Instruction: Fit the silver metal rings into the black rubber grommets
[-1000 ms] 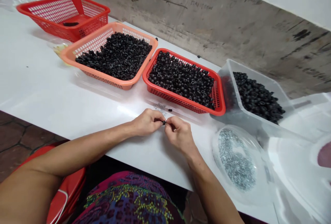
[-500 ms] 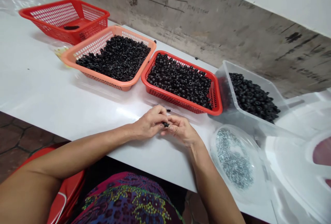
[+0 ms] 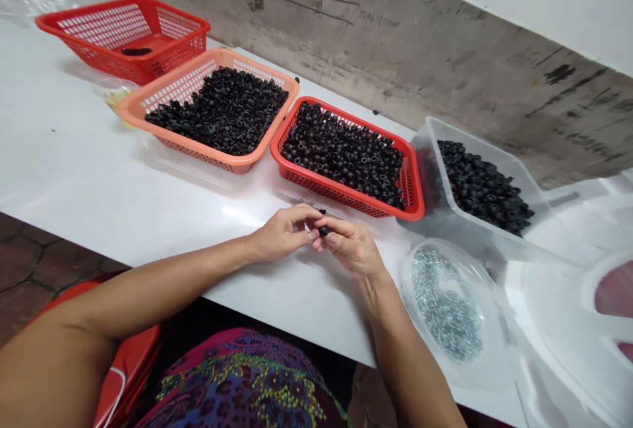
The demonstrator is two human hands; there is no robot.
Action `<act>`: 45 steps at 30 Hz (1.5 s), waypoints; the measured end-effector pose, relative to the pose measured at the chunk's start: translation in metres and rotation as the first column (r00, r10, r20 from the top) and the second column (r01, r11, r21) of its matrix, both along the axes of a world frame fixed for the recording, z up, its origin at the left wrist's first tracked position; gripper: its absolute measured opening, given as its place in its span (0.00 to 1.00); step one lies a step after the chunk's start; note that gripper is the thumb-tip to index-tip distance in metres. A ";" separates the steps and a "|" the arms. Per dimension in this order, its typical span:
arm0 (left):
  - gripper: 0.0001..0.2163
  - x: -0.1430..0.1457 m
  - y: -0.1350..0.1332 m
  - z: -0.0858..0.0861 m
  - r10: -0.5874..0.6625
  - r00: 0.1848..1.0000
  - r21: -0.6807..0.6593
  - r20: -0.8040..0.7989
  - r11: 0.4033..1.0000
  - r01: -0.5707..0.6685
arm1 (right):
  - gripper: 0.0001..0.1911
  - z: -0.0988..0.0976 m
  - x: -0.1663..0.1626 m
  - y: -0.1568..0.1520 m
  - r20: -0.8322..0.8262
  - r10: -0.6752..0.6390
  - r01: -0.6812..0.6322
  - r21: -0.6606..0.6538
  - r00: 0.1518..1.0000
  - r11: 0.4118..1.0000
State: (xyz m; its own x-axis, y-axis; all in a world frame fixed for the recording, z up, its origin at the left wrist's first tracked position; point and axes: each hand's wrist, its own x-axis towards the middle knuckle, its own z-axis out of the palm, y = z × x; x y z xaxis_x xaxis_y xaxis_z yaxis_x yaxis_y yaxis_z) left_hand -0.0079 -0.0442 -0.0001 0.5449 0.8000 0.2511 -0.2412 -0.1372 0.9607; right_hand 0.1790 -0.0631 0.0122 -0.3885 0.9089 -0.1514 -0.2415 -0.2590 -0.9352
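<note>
Both my hands meet over the white table (image 3: 232,207), in front of a red basket. A small, dark, rounded plastic piece (image 3: 324,231) is pinched between the thumb and fingers of my right hand (image 3: 357,247). My left hand (image 3: 283,233) is closed, its curled fingertips right beside the piece and against the right fingers; what they hold, if anything, is hidden. Another little black part (image 3: 322,212) shows just beyond the fingertips. Many black rounded pieces with holes fill the red basket (image 3: 418,207). Tiny shiny metallic parts lie in a clear round tray (image 3: 409,276) by my right forearm.
Left of the red basket, an orange basket (image 3: 242,167) holds many small black rings. A taller red basket (image 3: 89,59) stands at the far left. At right are a clear bin (image 3: 435,164) of black parts and a white plastic stool-like object (image 3: 544,296). A wall runs behind.
The black piece has tilted, showing a rounder side, and moved slightly up and right in my right fingers. My left thumb and fingertips have drawn slightly back from it.
</note>
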 end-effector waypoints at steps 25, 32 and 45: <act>0.12 -0.002 0.011 -0.006 0.224 0.967 -0.291 -0.122 0.923 -0.250 | 0.19 0.031 0.044 0.016 -0.055 -0.486 0.489 0.159 0.872 0.858; 0.12 -0.002 0.015 -0.012 0.265 0.948 -0.183 -0.174 0.938 -0.296 | 0.16 0.023 0.044 0.010 0.093 -0.606 0.561 0.290 0.790 0.776; 0.06 -0.005 0.023 -0.020 0.481 0.854 0.449 -0.201 0.820 -0.356 | 0.24 0.071 0.065 0.149 0.890 -0.314 -0.123 0.289 -0.331 0.949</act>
State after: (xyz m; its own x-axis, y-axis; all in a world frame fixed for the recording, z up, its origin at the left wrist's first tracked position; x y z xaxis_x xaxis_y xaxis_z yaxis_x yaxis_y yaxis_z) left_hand -0.0130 -0.0214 -0.0200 0.2763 0.8392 0.4684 0.2086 -0.5281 0.8231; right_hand 0.2436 0.0858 0.0827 0.1587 0.9869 -0.0293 0.9867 -0.1575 0.0403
